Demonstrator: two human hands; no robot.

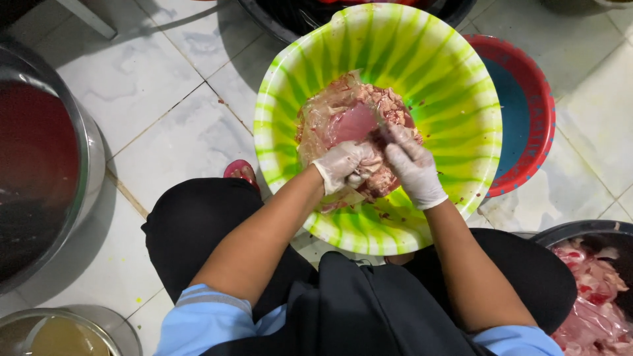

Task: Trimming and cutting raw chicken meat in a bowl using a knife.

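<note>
Bright, even indoor light, soft shadows on the floor tiles, sharp centre, wide-angle bending at the edges.

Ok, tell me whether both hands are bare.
No: the left hand and right hand both wear thin pale gloves over the meat.

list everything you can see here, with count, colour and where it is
green basin: 1, green and yellow stripes, centre, on floor
meat: 1 heap, pink and pale, in green basin
red basin: 1, red with blue inside, right of green basin
steel pot: 1, silver, far left
small bowl: 1, metal, yellowish liquid, bottom left
dark basin: 1, holds pink meat, bottom right
floor: white tiles
left hand: gloved, white, gripping meat
right hand: gloved, white, on meat
</note>
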